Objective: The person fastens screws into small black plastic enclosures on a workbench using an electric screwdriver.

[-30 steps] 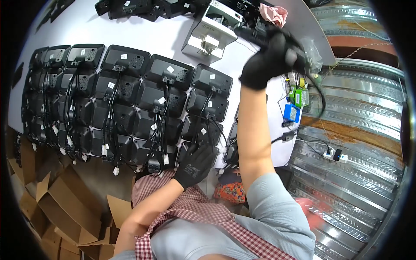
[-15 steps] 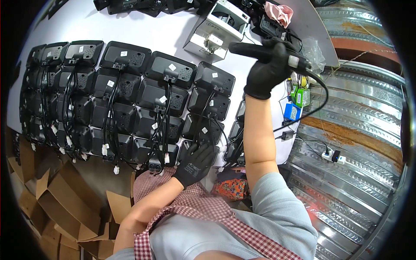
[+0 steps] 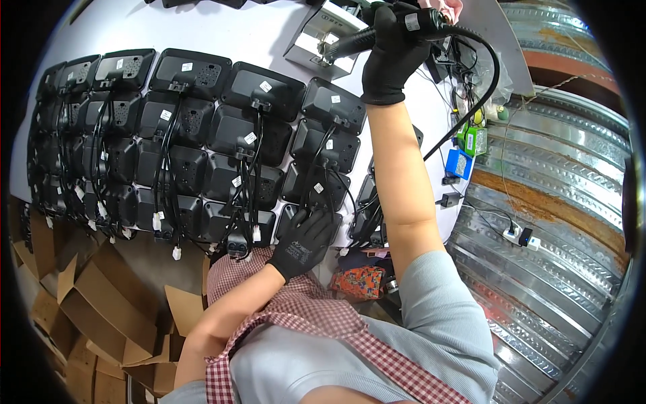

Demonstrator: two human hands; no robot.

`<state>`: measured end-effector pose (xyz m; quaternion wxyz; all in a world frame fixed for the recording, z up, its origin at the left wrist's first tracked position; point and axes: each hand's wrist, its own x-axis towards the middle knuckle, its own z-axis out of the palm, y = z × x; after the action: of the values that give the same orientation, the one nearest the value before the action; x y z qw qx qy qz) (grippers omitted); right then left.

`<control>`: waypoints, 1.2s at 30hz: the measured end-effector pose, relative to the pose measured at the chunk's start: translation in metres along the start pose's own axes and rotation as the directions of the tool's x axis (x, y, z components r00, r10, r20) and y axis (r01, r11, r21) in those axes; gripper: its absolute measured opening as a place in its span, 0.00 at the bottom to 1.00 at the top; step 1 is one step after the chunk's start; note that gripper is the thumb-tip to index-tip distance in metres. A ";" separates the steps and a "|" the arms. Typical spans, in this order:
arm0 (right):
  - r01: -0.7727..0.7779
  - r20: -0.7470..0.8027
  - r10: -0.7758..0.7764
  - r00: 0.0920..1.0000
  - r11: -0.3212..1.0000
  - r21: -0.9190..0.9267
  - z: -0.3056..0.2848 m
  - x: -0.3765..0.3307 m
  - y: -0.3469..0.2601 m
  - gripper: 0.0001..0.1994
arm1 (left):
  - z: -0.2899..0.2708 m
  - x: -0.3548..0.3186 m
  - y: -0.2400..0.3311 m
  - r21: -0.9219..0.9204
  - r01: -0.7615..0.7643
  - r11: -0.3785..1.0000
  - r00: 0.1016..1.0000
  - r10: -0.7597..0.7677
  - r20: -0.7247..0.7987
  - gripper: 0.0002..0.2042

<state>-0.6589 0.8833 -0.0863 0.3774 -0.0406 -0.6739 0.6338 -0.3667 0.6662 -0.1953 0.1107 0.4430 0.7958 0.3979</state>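
My right hand [image 3: 393, 64], in a black glove, grips a black electric screwdriver [image 3: 353, 43] with a thick cord. Its tip reaches the metal front of a silver box-shaped screw feeder [image 3: 315, 37] on the far part of the table. In a matching glove, my left hand [image 3: 301, 249] lies with fingers stretched over a black device housing [image 3: 285, 221] at the near table edge. That hand covers much of the housing. Rows of similar black housings [image 3: 264, 91] with small white labels extend to the left. Black cables [image 3: 254, 178] with white plugs hang across them.
Open cardboard boxes [image 3: 111, 316] stand at the lower left. Along the table's right side are a green box [image 3: 476, 141], a blue box [image 3: 458, 163] and loose cables. A white power strip [image 3: 521, 236] lies by the corrugated metal surface [image 3: 572, 269]. Orange patterned cloth [image 3: 358, 282] sits below the table edge.
My right hand has moved away from me and left with the screwdriver, bringing its tip to the screw feeder. My left hand stays on the housing. The view has shifted slightly.
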 end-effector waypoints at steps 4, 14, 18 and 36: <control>-0.213 0.227 0.123 0.966 0.876 0.432 -0.011 -0.003 0.006 0.12 | -0.001 0.002 0.002 -0.033 0.003 0.999 1.000 -0.003 -0.017 0.25; -0.306 0.271 0.249 0.930 0.933 0.189 -0.058 -0.168 -0.106 0.16 | 0.015 -0.006 -0.008 -0.046 -0.050 0.998 0.990 0.044 -0.131 0.23; -0.196 0.489 0.102 0.866 0.970 0.146 -0.074 -0.230 -0.126 0.20 | 0.009 -0.009 -0.004 -0.118 0.001 0.993 0.998 -0.008 -0.058 0.27; -0.156 0.496 0.138 0.857 0.988 -0.005 -0.075 -0.271 -0.115 0.15 | 0.012 -0.006 -0.009 -0.382 0.017 0.924 0.979 -0.094 -0.182 0.24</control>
<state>-0.3752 0.7787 -0.1154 0.1435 0.0783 -0.7317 0.6617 -0.3624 0.6655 -0.2107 0.1258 0.3488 0.7234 0.5823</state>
